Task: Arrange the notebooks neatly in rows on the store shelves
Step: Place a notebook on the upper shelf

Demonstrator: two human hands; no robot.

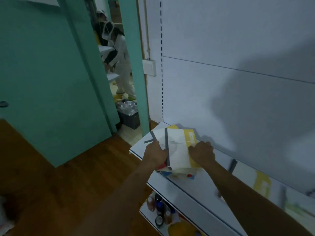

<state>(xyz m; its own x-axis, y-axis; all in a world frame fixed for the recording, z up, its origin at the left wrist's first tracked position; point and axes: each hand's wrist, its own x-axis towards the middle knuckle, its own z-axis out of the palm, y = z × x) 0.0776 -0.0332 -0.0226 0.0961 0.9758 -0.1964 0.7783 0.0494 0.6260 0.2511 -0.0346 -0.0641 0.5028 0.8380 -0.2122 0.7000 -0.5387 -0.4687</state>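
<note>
No text, label or number can be read anywhere. The top notebook point(179, 149) carries a few lines of small grey print on its white cover, too blurred to make out, and a white mark on its yellow band that cannot be deciphered. Yellow shapes on the notebooks farther along the shelf point(187, 193) are smeared too.

Small shop interior: white metal retail shelving point(187, 189) with slotted upright point(161, 65) and plain back panel, bottled goods point(160, 210) stocked on lower shelf, crate of bottles point(128, 114) stood beyond teal doorway point(136, 65).
</note>
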